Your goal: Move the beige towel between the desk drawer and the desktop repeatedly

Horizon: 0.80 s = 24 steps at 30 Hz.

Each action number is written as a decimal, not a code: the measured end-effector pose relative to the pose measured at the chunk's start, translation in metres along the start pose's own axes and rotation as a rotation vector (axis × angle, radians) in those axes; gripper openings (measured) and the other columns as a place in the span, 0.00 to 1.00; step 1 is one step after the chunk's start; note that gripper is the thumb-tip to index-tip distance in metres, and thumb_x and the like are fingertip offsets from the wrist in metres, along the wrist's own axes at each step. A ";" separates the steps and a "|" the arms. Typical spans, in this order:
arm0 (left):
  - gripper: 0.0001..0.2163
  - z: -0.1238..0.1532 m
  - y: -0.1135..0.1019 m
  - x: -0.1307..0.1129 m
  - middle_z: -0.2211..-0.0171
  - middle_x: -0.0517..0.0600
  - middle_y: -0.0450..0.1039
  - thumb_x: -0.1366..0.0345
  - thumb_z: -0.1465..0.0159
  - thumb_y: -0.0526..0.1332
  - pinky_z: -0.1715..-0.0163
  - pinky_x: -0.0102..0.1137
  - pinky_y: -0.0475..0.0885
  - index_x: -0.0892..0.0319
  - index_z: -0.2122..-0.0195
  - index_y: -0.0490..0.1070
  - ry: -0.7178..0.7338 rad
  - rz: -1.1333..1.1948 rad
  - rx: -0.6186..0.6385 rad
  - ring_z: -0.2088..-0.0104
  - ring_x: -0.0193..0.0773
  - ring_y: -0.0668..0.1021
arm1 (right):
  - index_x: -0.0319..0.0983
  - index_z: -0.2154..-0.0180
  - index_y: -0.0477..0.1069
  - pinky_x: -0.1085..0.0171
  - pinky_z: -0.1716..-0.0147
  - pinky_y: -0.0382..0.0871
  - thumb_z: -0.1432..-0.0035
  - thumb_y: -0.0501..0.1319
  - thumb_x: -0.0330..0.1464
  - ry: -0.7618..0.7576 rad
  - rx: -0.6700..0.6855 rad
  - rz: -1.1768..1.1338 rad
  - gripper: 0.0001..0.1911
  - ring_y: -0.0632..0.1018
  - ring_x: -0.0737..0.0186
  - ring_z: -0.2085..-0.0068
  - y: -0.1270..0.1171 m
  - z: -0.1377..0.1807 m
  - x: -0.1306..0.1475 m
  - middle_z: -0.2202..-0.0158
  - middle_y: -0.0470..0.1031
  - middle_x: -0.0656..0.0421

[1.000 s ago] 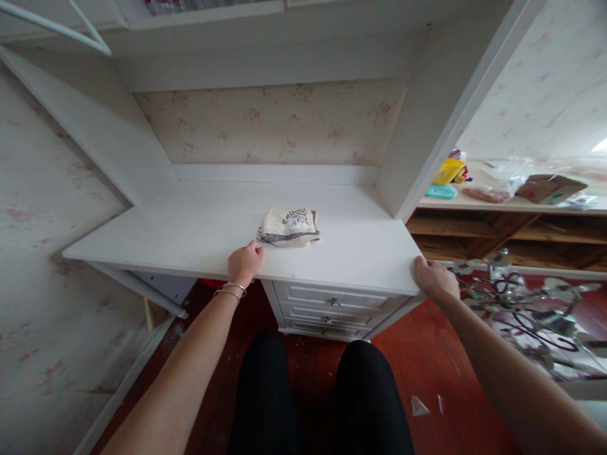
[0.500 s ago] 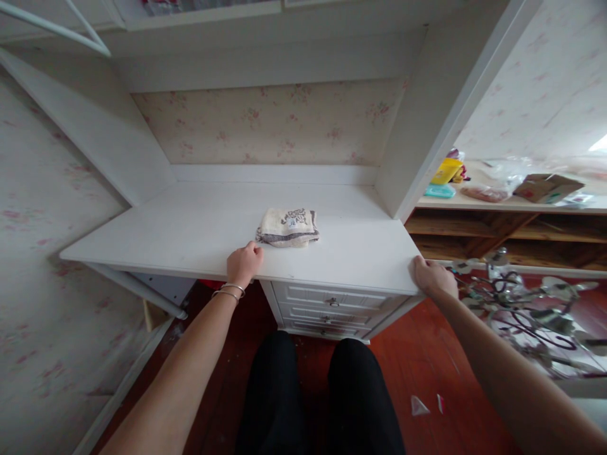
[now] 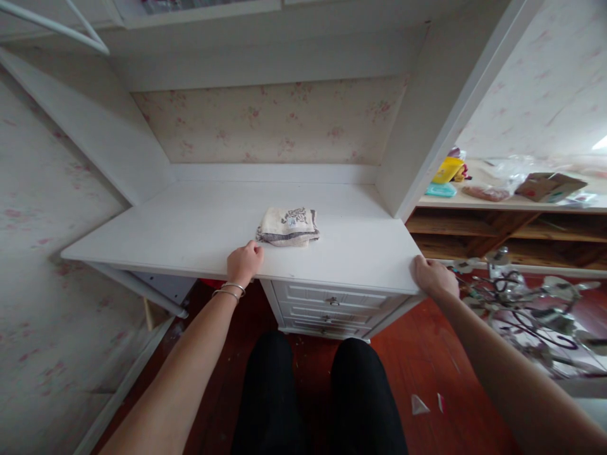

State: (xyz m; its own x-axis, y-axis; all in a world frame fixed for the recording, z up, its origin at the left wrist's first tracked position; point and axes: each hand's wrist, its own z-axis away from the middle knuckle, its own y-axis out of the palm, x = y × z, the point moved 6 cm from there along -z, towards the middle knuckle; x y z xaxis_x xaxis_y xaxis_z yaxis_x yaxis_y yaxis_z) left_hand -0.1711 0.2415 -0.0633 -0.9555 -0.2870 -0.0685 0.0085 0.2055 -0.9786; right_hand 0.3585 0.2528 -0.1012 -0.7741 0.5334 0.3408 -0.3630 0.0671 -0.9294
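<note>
My left hand (image 3: pixel 245 261) rests as a loose fist on the white desk (image 3: pixel 199 221), close to its front edge. Two thin bangles circle that wrist, and nothing shows in the curled fingers. Just beyond it lies a folded cream cloth (image 3: pixel 288 222) with a dark print and a dark striped border; hand and cloth look slightly apart. At the right front corner, my right hand (image 3: pixel 434 277) is closed on the desk's side edge, its fingertips partly hidden.
Drawers (image 3: pixel 332 301) with small knobs sit under the desk's right half. A side panel (image 3: pixel 441 107) rises at the right. Beyond stand a wooden shelf (image 3: pixel 474 201) with a yellow container (image 3: pixel 447 170) and a carton (image 3: pixel 550 186), and a metal chandelier (image 3: pixel 526 303). Scraps (image 3: pixel 419 404) lie on the floor.
Both hands and the cloth stay where they were. The view and my legs have shifted very slightly.
</note>
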 end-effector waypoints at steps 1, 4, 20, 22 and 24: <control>0.18 0.000 0.000 0.000 0.64 0.57 0.80 0.59 0.31 0.47 0.64 0.35 0.69 0.56 0.57 0.76 -0.001 0.005 -0.003 0.61 0.50 0.81 | 0.34 0.45 0.76 0.48 0.50 0.69 0.32 0.42 0.46 -0.001 -0.001 0.000 0.33 0.75 0.37 0.45 0.000 0.000 0.000 0.47 0.74 0.37; 0.18 -0.001 0.001 0.001 0.65 0.58 0.80 0.59 0.32 0.47 0.64 0.36 0.69 0.56 0.57 0.76 -0.003 0.012 -0.005 0.61 0.50 0.81 | 0.35 0.45 0.76 0.48 0.50 0.69 0.32 0.42 0.46 0.002 -0.001 -0.001 0.33 0.74 0.36 0.45 -0.001 0.001 0.000 0.46 0.74 0.38; 0.18 0.000 0.001 0.000 0.64 0.59 0.80 0.60 0.31 0.46 0.64 0.36 0.70 0.57 0.57 0.76 0.008 0.001 -0.009 0.61 0.51 0.81 | 0.35 0.44 0.76 0.47 0.50 0.69 0.32 0.41 0.48 -0.006 -0.009 -0.004 0.35 0.74 0.36 0.44 0.000 0.003 0.000 0.46 0.74 0.36; 0.18 0.000 0.001 0.000 0.64 0.58 0.80 0.60 0.31 0.46 0.64 0.37 0.70 0.56 0.57 0.76 0.006 0.008 -0.009 0.61 0.51 0.81 | 0.35 0.45 0.76 0.47 0.51 0.69 0.32 0.40 0.48 -0.012 -0.017 -0.006 0.35 0.75 0.36 0.45 -0.001 0.002 0.000 0.47 0.74 0.36; 0.18 0.000 0.001 0.000 0.64 0.58 0.80 0.59 0.31 0.46 0.64 0.37 0.70 0.56 0.56 0.76 0.004 0.009 -0.005 0.61 0.51 0.81 | 0.34 0.45 0.76 0.47 0.51 0.69 0.32 0.40 0.48 -0.011 -0.024 -0.011 0.36 0.75 0.36 0.45 -0.001 0.002 0.000 0.48 0.75 0.36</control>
State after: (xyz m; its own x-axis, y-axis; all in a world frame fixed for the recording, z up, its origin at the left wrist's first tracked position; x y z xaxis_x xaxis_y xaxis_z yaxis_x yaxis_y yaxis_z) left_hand -0.1714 0.2420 -0.0644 -0.9564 -0.2818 -0.0764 0.0153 0.2130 -0.9769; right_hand 0.3576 0.2507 -0.1001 -0.7761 0.5228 0.3525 -0.3591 0.0930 -0.9286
